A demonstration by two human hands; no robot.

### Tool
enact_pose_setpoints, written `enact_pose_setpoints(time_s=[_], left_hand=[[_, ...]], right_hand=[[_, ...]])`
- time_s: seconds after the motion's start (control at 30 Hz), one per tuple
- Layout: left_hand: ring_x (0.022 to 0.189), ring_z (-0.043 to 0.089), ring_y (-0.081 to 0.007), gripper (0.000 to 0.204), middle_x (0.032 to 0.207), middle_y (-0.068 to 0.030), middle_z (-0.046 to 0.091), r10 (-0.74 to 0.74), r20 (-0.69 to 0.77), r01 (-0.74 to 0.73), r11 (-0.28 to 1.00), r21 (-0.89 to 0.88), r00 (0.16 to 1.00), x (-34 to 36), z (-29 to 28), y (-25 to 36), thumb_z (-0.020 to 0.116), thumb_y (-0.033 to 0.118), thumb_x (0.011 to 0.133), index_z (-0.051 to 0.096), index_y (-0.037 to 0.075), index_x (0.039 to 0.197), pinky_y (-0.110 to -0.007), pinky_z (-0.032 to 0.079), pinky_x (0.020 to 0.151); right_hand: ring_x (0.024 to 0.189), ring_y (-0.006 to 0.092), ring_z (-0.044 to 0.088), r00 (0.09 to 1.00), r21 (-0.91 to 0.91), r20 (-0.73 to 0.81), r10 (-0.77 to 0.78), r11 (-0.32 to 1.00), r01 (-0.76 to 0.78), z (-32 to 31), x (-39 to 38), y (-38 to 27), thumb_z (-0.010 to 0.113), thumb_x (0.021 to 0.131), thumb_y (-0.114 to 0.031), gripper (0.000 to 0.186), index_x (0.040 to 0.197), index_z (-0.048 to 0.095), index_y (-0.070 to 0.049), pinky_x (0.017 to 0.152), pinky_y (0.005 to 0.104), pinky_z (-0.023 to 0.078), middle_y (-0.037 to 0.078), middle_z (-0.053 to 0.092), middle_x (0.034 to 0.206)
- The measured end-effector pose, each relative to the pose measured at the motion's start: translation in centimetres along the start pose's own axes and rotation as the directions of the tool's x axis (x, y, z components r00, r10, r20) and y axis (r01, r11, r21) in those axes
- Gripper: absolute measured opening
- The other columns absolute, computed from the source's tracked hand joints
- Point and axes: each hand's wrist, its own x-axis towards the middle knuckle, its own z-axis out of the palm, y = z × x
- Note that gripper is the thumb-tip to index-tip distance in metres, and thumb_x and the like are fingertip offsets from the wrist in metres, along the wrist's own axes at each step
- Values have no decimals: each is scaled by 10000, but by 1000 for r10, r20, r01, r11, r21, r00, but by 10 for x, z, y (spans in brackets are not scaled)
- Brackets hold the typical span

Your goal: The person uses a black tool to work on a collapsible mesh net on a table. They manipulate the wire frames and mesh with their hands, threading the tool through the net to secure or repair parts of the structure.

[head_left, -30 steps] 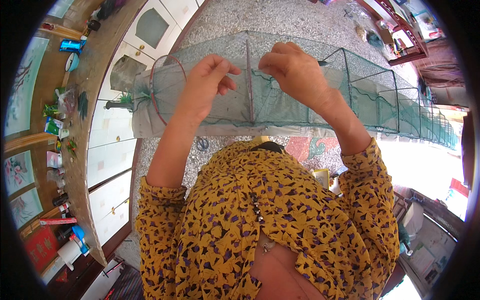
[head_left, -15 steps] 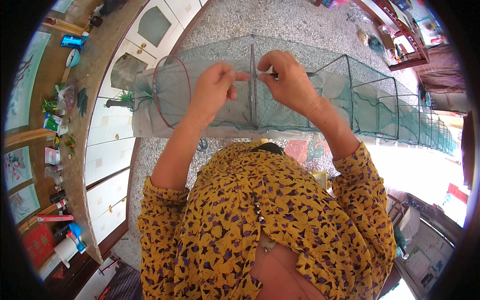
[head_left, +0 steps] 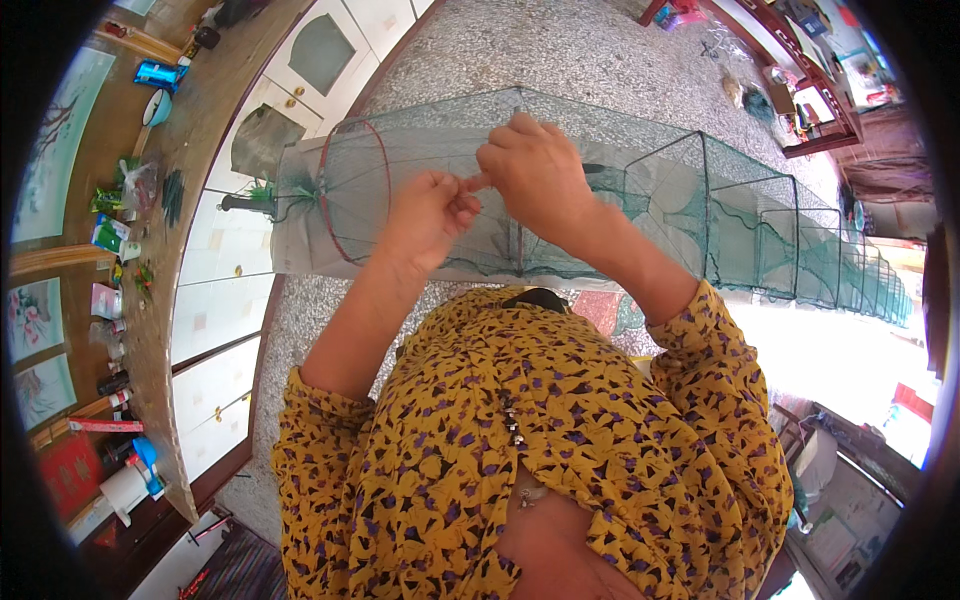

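Green mesh folding cage net, pinched by closed left hand and right hand, fingertips meeting to steady one strand.

Speckled terrazzo floor under a long green mesh cage trap, red mat beside.

Small packages line a wooden counter at left: green-and-white packets midway along, a blue packet at its far end. A flat red box sits at the near end.
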Motion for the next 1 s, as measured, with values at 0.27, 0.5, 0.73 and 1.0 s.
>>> enact_pose_setpoints(time_s=[0.27, 0.5, 0.73, 1.0], left_hand=[[776, 578, -122, 149, 908, -61, 586, 522, -21, -515, 847, 130, 853, 9, 43, -31, 468, 143, 922, 531, 79, 1041, -255, 464, 610], [703, 463, -70, 215, 940, -37, 505, 627, 73, -514, 561, 649, 776, 1, 56, -29, 576, 158, 895, 562, 68, 1090, -219, 426, 627], [715, 439, -58, 182, 866, 16, 518, 423, 145, -406, 633, 659, 895, -9, 61, -3, 566, 181, 911, 614, 112, 1073, -214, 417, 660], [756, 553, -90, 160, 960, -34, 620, 392, 26, -356, 804, 477, 919, 10, 46, 52, 502, 210, 945, 578, 72, 924, -231, 443, 664]], right_hand=[[725, 216, 620, 989, 659, -63, 136, 749, -61, -7, 51, -50, 599, 846, -232, 167, 803, 571, -73, 669, 351, 489, 54, 629, 760], [598, 86, 483, 851, 918, -372, 372, 283, 278, -121, 47, 22, 447, 970, -238, 192, 867, 539, -104, 540, 216, 383, -7, 548, 701], [404, 22, 297, 850, 826, -494, 182, 404, 393, -162, 33, 52, 393, 996, -242, 214, 844, 484, -122, 378, 161, 270, -53, 437, 595], [790, 182, 613, 974, 507, -225, -13, 852, 128, -101, 21, 50, 606, 837, -76, 24, 858, 616, -67, 665, 293, 498, 56, 639, 856]])
